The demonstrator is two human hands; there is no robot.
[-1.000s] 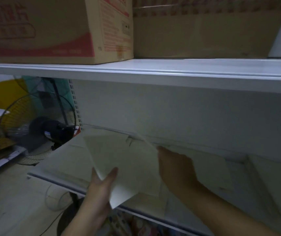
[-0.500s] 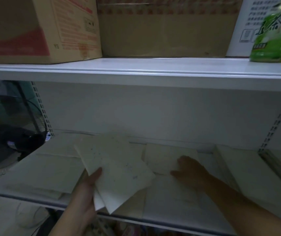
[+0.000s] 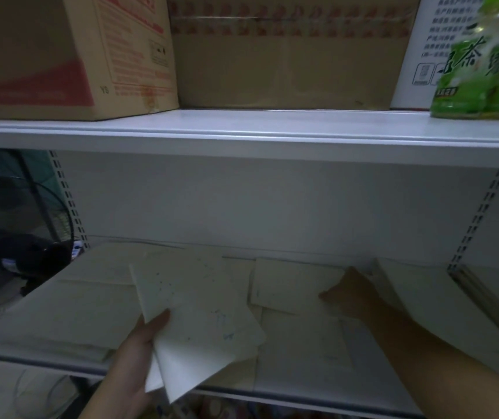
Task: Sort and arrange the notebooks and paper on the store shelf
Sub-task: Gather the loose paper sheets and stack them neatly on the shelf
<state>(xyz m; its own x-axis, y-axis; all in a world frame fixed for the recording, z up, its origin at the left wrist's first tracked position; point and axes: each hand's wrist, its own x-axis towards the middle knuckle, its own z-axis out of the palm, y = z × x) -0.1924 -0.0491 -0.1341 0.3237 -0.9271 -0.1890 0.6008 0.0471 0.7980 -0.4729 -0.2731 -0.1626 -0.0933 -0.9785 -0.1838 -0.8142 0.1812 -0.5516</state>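
Shelf (image 3: 45, 362): dim, strewn with paper (image 3: 69, 313).
Left grip (image 3: 139, 352): clamped on sheets (image 3: 199, 313), left of notebook (image 3: 290, 285).
Right grip (image 3: 351, 294): on notebook, closure unclear.
Advice: square edges first.

Fingers of the left hand (image 3: 134, 356) lay hidden under the pale sheaf of paper sheets (image 3: 199, 316). The blurred green plastic-wrapped tea bottle pack (image 3: 484, 74) and the red-printed brown cardboard box (image 3: 60, 55) were cut off by the edges.
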